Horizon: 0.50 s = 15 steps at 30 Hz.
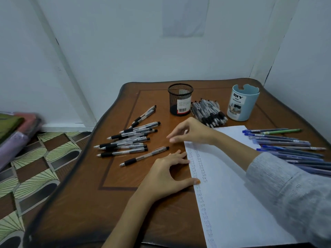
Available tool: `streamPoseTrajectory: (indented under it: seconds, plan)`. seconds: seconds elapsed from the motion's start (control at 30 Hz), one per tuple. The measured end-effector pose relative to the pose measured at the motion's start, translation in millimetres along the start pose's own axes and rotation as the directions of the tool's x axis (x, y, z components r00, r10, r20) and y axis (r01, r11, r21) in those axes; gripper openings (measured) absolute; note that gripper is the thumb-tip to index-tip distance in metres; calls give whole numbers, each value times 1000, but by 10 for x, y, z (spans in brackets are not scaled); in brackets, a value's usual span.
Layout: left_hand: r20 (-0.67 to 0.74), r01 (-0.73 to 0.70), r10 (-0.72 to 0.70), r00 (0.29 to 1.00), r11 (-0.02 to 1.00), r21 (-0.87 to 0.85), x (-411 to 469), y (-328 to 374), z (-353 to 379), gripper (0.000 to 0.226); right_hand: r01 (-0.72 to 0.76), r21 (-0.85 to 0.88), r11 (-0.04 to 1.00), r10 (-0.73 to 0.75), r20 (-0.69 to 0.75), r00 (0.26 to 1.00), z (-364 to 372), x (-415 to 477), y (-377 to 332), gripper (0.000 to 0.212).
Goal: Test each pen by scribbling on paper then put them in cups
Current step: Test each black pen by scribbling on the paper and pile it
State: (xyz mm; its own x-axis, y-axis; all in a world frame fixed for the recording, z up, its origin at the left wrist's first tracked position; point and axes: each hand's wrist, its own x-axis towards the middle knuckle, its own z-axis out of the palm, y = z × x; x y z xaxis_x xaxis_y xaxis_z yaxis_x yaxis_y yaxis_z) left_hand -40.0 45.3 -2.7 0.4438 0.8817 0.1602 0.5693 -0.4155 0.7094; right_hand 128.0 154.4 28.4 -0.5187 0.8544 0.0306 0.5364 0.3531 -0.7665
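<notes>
The left hand (168,174) lies on the table (71,203) with its fingers loose and holds nothing. Its thumb and fingertips touch the left edge of the paper (232,203), which has rows of small scribbles. The right hand (189,133) is over the paper's far left corner, fingers loose, holding nothing. Black pens (129,140) lie to the left and blue pens (290,149) to the right. Farther back, a heap (208,111) of black pens lies between the mesh cup (180,99) and the blue cup (242,102).

Dim, with a cool bluish cast throughout. Soft and diffuse; weak shadow under left hand (166,174) on table (71,203). Faint sheen on the wood. Motion blur at the extended digits of right hand (189,133) and on fabric stack (16,133) at left edge. Wide-angle bowing of wall (125,51) lines.
</notes>
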Motion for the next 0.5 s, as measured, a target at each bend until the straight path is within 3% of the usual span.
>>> streamPoseTrajectory:
  seconds: [0.1, 0.3, 0.5]
  plan:
    - [-1, -5, 5, 1000, 1000, 17, 1, 3, -4, 64, 9, -28, 1000, -6, 96, 995, 72, 64, 14, 22]
    - [7, 12, -12, 1000, 1000, 22, 8, -8, 1, 64, 14, -105, 994, -1, 120, 993, 123, 137, 21, 19]
    - [9, 1, -1, 1000, 1000, -3, 19, -18, -4, 64, -60, 180, 982, 68, -40, 997, 22, 22, 46, 11]
